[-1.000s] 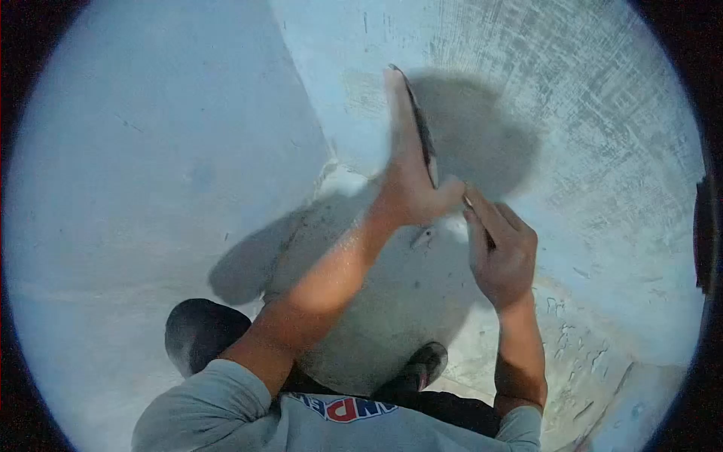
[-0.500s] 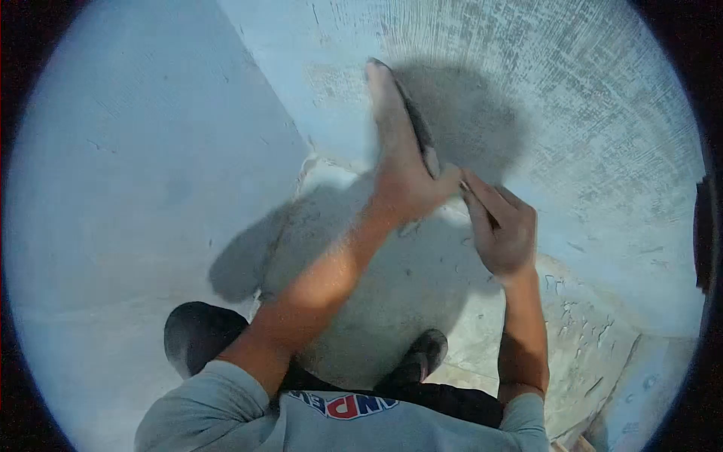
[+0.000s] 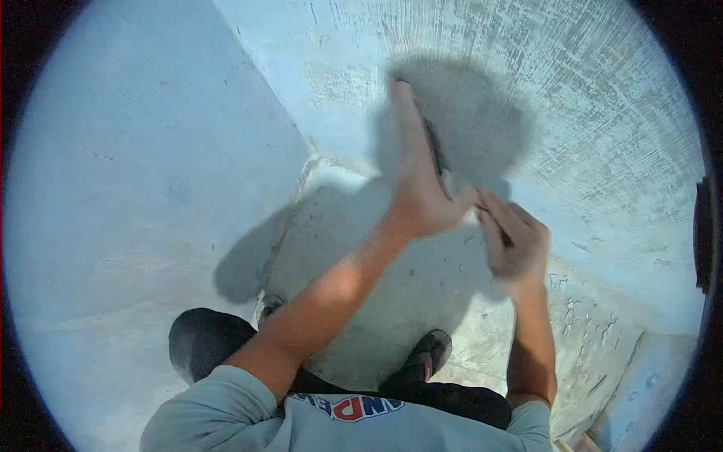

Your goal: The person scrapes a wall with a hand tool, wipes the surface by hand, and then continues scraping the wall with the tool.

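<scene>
My left hand (image 3: 423,181) is stretched along a dark, thin, flat tool (image 3: 434,147), its fingers pointing up the wall and its thumb out to the right. The tool lies between that hand and the wall, seen nearly edge-on, so its exact kind does not show. Just right of the left thumb, my right hand (image 3: 520,241) is closed, fingertips pinched together near the thumb. What it grips is hidden and blurred. Behind both hands rises the pale blue wall (image 3: 595,120), streaked with grey scratch marks, a round shadow falling on it.
A smoother blue wall (image 3: 151,151) meets the scratched one at a corner on the left. Below is a grey floor (image 3: 361,301) with flakes along its right side. My shoe (image 3: 433,348) and my dark-clothed knee (image 3: 207,339) are near. A dark object (image 3: 704,233) stands at the right edge.
Both hands and the dark tool have shifted slightly down and to the right along the wall. The grip looks the same.
</scene>
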`<control>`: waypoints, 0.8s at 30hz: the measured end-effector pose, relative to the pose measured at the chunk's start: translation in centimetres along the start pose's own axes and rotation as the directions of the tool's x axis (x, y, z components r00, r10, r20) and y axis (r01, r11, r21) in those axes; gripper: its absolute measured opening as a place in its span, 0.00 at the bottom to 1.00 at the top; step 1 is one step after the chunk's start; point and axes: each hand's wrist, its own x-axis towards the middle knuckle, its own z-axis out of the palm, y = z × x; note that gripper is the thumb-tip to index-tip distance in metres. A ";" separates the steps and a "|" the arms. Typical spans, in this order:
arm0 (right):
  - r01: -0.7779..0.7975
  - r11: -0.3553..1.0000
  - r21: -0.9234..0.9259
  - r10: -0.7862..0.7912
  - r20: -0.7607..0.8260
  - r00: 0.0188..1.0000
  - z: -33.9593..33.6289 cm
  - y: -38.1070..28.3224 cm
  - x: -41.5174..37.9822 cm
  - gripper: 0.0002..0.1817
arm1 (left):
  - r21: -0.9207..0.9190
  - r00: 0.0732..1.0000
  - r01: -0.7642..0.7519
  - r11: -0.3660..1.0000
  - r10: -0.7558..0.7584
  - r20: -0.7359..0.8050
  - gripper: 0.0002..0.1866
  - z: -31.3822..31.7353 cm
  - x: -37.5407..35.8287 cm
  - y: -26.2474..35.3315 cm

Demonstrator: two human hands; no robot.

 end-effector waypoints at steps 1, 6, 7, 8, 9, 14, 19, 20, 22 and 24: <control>0.011 1.000 -0.002 -0.011 0.013 1.000 0.8 0.0 0.6 0.21 | 0.003 1.000 0.013 1.000 -0.013 0.000 0.74 -0.2 -0.2 -0.8; -0.047 0.998 -0.031 0.047 0.002 0.999 0.0 -0.8 -0.4 0.20 | 0.077 1.000 -0.010 0.997 0.009 0.023 0.73 0.0 -0.2 -0.7; -0.068 0.997 -0.024 0.068 -0.001 0.998 -0.7 -0.6 -0.9 0.19 | 0.061 0.999 -0.006 0.998 0.004 0.041 0.73 0.0 -0.1 0.3; -0.085 0.996 0.004 0.086 -0.023 0.996 -0.5 -0.1 -1.1 0.20 | 0.094 0.999 0.004 0.996 -0.008 0.045 0.73 0.1 -0.3 1.0; -0.028 1.000 -0.005 0.028 -0.026 0.999 0.3 0.2 -1.0 0.21 | 0.124 0.999 0.018 0.992 -0.024 0.049 0.73 0.1 -0.4 1.2; 0.008 0.998 -0.067 -0.009 -0.011 1.000 0.9 0.2 -0.8 0.21 | -0.049 1.000 -0.012 0.999 0.012 0.007 0.75 0.1 -0.7 -1.0; -0.082 0.996 0.018 0.082 0.011 0.997 -1.0 1.0 -1.1 0.20 | 0.081 1.000 0.013 0.997 -0.014 0.009 0.72 1.3 -0.6 0.9; -0.025 1.000 -0.014 0.026 0.018 1.000 -0.4 0.8 -0.6 0.18 | 0.052 1.000 0.001 0.999 0.000 -0.022 0.69 0.7 -0.7 0.3; 0.084 0.996 0.015 -0.084 -0.015 0.996 2.5 0.8 1.1 0.17 | -0.061 0.995 0.010 0.998 -0.015 -0.097 0.64 -0.6 -0.4 -0.7; 0.157 0.987 0.028 -0.156 -0.013 0.988 4.2 -0.2 2.9 0.16 | -0.282 0.954 0.193 0.940 -0.247 -0.168 0.63 -1.2 -0.4 -1.5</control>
